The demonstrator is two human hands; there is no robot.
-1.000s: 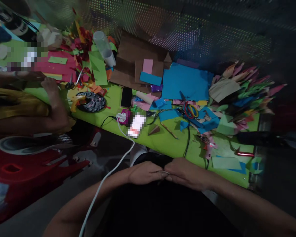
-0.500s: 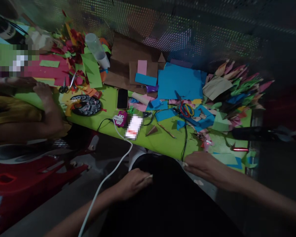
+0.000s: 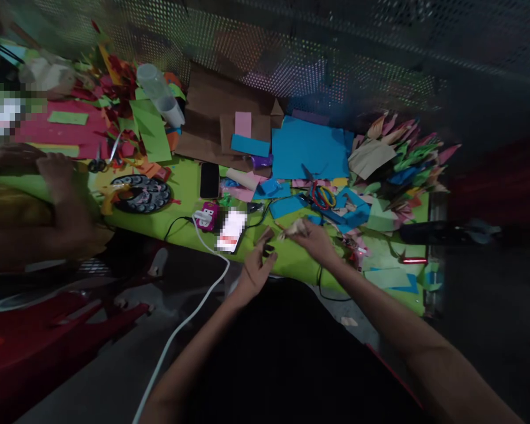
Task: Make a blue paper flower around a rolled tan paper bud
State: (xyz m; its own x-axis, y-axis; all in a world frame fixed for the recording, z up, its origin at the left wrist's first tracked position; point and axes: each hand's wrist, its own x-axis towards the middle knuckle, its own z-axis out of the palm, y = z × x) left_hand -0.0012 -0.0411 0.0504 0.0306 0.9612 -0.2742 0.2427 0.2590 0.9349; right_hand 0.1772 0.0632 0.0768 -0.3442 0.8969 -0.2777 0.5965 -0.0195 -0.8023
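My left hand [image 3: 257, 270] is over the table's front edge, thumb and fingers apart. At its fingertips is a small brown paper cone [image 3: 264, 236]; whether they touch it is unclear. My right hand [image 3: 318, 240] is closed, palm down, with a small pale crumpled piece [image 3: 295, 229] at its fingertips, too blurred to name. Beside that piece the end of a pencil [image 3: 281, 226] shows, the rest covered. To the left of both hands lie a lit phone [image 3: 232, 229] and a pink plug adapter [image 3: 206, 217] with a white cable [image 3: 189, 315].
Blue paper sheets [image 3: 311, 147], brown card [image 3: 203, 112] and a dark phone [image 3: 209, 181] lie farther back. Scissors [image 3: 322, 195] rest among blue scraps. Folded paper flowers [image 3: 406, 153] are heaped at right. At left are another person's arm [image 3: 66, 194] and a patterned oval piece [image 3: 143, 194].
Both my hands have risen from near my lap to above the table's front edge and come closer together. The left hand has opened beside the brown cone. The view has shifted slightly.
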